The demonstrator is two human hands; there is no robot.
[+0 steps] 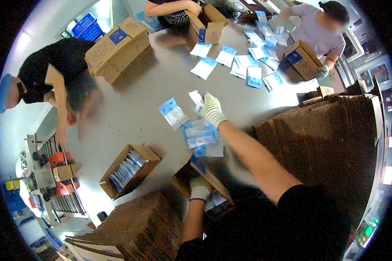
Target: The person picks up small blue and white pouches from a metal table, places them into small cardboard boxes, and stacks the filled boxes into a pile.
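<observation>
The tabletop (128, 115) lies bare left of the near pouches (173, 115); stacked cardboard (318, 139) blocks the right.

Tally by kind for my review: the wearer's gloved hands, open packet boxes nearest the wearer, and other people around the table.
Wearer's gloved hands: 2
Nearest open packet boxes: 2
Other people: 3
Total: 7

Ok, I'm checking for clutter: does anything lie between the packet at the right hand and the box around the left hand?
Yes: a pile of blue packets lies on the table between the packet at the right hand and the box around the left hand.
</observation>
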